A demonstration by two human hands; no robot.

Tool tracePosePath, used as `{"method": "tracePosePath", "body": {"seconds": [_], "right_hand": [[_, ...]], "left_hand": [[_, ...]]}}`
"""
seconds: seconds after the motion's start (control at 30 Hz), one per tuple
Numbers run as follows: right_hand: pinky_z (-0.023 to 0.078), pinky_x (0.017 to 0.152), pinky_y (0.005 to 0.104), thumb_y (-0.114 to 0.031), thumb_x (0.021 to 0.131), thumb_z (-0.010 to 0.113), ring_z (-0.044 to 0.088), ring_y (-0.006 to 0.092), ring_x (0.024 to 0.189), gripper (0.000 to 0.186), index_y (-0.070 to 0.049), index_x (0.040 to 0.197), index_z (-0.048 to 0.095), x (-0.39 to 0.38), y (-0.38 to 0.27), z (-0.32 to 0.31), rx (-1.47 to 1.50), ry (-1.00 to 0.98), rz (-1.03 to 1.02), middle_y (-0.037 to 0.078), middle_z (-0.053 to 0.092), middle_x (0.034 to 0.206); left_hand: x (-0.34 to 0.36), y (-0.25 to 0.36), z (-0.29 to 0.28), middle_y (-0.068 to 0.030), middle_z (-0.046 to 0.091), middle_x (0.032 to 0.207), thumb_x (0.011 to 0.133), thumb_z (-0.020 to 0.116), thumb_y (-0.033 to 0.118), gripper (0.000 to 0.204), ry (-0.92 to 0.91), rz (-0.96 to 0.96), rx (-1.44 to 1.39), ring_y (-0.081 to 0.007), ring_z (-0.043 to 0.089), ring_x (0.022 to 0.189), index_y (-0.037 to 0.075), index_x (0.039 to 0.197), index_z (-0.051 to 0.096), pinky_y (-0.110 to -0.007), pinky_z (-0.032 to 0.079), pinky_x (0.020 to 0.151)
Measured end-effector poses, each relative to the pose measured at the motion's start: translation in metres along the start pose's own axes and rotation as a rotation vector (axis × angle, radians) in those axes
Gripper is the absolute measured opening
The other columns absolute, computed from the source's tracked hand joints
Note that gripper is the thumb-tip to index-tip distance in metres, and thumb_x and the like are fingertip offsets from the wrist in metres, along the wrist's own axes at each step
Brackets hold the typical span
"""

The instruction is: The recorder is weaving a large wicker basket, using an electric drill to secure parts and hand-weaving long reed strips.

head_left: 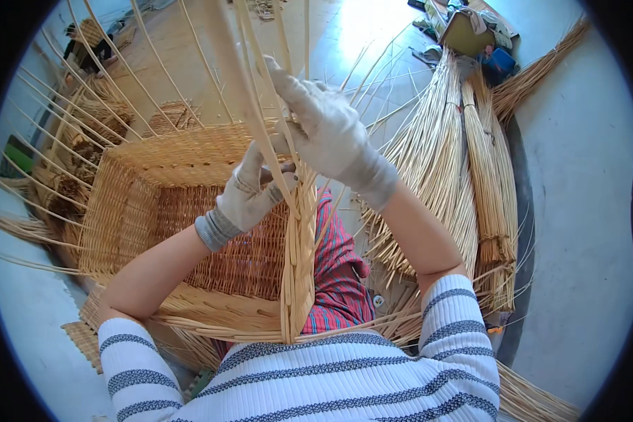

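A large rectangular wicker basket (221,219) sits in front of me and to the left. Pale willow rods (271,151) rise from its right-hand rim, blurred toward the top. My left hand (243,200), in a white work glove with some bare fingertips showing, is closed around the rods close to the rim. Just above it, my gloved right hand (327,130) grips the rods too, its index finger reaching up along them and its lower fingers partly hidden. A plaited band (299,260) of rods runs along the basket's right rim.
Uncut upright stakes (130,67) fan out from the far and left rims. Bundles of willow rods (436,162) lie on the floor to the right. A blue container (499,65) stands beyond them. Stacked woven pieces (88,148) lie to the left.
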State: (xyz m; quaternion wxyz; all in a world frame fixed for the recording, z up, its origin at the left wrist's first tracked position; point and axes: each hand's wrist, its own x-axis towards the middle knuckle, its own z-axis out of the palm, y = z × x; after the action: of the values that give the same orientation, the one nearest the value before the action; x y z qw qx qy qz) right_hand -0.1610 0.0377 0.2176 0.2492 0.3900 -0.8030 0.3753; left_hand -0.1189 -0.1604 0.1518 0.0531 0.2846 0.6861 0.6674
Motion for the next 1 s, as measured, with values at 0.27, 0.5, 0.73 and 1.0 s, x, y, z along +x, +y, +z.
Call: {"method": "tracePosePath", "body": {"seconds": [0.27, 0.5, 0.73, 1.0], "right_hand": [[0.053, 0.081, 0.0367, -0.015, 0.088, 0.07, 0.068, 0.02, 0.086, 0.017, -0.007, 0.103, 0.069, -0.005, 0.056, -0.013, -0.132, -0.044, 0.79, 0.01, 0.071, 0.089], [0.051, 0.085, 0.0405, -0.023, 0.093, 0.061, 0.067, 0.0302, 0.089, 0.018, -0.011, 0.104, 0.07, -0.038, 0.025, 0.024, -0.08, 0.121, -0.073, 0.013, 0.07, 0.088], [0.052, 0.077, 0.0304, -0.002, 0.089, 0.061, 0.065, 0.0181, 0.085, 0.009, 0.0, 0.097, 0.066, -0.035, -0.072, -0.024, 0.309, 0.073, 0.021, 0.009, 0.068, 0.093], [0.055, 0.076, 0.0319, -0.036, 0.104, 0.048, 0.067, 0.0218, 0.075, 0.037, -0.002, 0.1, 0.061, -0.059, -0.038, 0.015, 1.924, 0.368, 0.517, 0.006, 0.064, 0.082]], "left_hand": [[0.005, -0.028, 0.003, -0.0132, 0.053, 0.139, 0.105, 0.048, 0.016, 0.032, -0.023, 0.07, 0.163, -0.0213, 0.049, 0.131, 0.004, 0.133, 0.057, -0.034, 0.039, 0.109], [-0.003, -0.043, 0.006, -0.006, 0.063, 0.126, 0.103, 0.049, 0.004, 0.032, 0.063, -0.101, -0.15, -0.0135, 0.058, 0.114, 0.002, 0.134, 0.056, -0.03, 0.049, 0.099], [0.005, -0.027, 0.006, -0.0043, 0.062, 0.129, 0.1, 0.055, 0.006, 0.033, 0.008, -0.162, -0.15, -0.0133, 0.055, 0.119, 0.006, 0.132, 0.059, -0.03, 0.044, 0.104], [0.019, 0.006, -0.005, -0.0154, 0.067, 0.117, 0.095, 0.063, 0.03, 0.029, -0.005, 0.436, 0.541, -0.0307, 0.058, 0.121, 0.006, 0.108, 0.07, -0.04, 0.043, 0.104]]}}
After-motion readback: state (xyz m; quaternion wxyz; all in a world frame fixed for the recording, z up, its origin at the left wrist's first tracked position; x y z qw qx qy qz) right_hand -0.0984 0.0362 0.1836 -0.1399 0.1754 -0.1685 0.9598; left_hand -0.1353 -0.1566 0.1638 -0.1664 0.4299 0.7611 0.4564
